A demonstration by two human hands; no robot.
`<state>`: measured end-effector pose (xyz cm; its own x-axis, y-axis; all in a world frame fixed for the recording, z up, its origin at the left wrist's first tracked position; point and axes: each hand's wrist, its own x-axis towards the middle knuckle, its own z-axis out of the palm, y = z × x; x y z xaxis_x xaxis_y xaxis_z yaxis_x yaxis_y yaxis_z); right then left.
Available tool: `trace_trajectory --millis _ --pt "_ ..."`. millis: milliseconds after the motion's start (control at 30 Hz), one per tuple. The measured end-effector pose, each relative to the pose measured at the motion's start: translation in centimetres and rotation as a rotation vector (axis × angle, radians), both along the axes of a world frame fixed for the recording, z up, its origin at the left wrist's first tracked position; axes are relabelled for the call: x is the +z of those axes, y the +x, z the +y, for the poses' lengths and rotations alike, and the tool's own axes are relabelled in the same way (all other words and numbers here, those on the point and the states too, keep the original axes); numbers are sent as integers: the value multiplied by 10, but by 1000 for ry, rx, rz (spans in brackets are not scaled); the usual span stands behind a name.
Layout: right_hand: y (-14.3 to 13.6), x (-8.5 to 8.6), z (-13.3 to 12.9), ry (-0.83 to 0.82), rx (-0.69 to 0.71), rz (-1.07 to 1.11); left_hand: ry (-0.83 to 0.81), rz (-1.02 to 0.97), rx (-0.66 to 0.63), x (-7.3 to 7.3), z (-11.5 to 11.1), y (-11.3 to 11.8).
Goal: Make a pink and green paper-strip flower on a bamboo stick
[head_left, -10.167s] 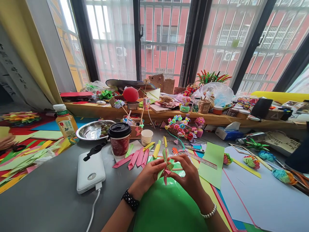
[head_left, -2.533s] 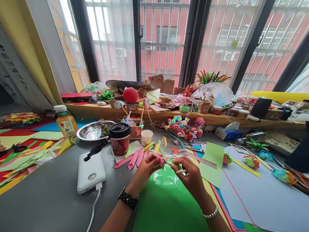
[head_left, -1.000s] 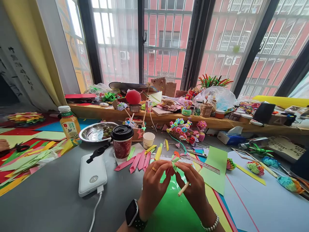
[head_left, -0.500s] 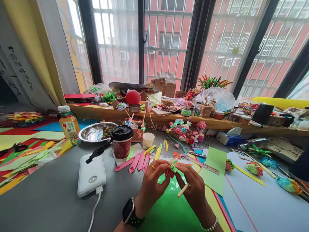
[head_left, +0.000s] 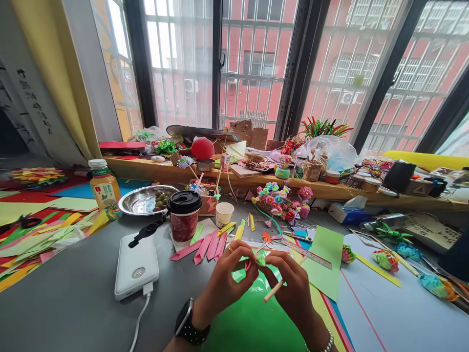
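A small folded green and pink paper piece (head_left: 260, 260) is pinched between my two hands, above a shiny green surface (head_left: 242, 318). My left hand (head_left: 231, 276), with a ring and a watch, grips its left side between thumb and fingertips. On the other side, the fingers of my right hand (head_left: 293, 281) touch the paper and also hold a thin wooden stick (head_left: 274, 291), which slants down to the left. Fingers partly hide the paper. Just beyond the left hand lie several folded pink paper strips (head_left: 208, 247). Scissors (head_left: 266, 239) with orange handles rest past the fingertips.
A white power bank (head_left: 137, 266) with a cable sits at left, near a lidded coffee cup (head_left: 184, 220). Behind are a paper cup (head_left: 224, 215) and a metal bowl (head_left: 135, 208). To the right lie green paper (head_left: 326, 259), a ruler (head_left: 311, 255) and several paper flowers (head_left: 386, 259).
My left hand has shifted slightly left and down, and the paper piece has turned a little. The stick's lower end has moved slightly left.
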<state>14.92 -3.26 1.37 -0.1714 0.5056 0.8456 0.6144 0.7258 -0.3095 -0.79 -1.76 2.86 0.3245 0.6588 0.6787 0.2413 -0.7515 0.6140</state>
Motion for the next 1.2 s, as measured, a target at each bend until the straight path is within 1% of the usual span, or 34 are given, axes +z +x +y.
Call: trace_trajectory --millis 167,267,333,433,467,533,633,733,900,1067,1200 --pt "-2 10 -6 -135 140 50 -199 28 -152 15 -4 -10" --pt "-1 15 -9 -292 165 75 -347 -14 -230 18 -3 -11" --pt "1 17 -9 -431 166 73 -498 -55 -293 17 0 -10" --pt "5 19 -5 -622 179 87 -771 -119 -386 11 6 -7" --pt "6 19 -4 -665 185 96 -839 -136 -413 8 8 -6" --pt "9 19 -1 -732 206 106 -904 -155 -441 4 12 -4" --pt "10 17 3 -812 247 117 -958 -160 -478 0 16 -5" --pt "10 15 5 -843 267 124 -977 -163 -488 -2 19 -8" --pt "9 14 5 -820 260 142 -980 -155 -472 -4 21 -10" --pt "8 14 4 -805 255 165 -963 -190 -455 -7 21 -8" --pt "8 12 4 -798 243 173 -955 -209 -439 -6 19 -7"
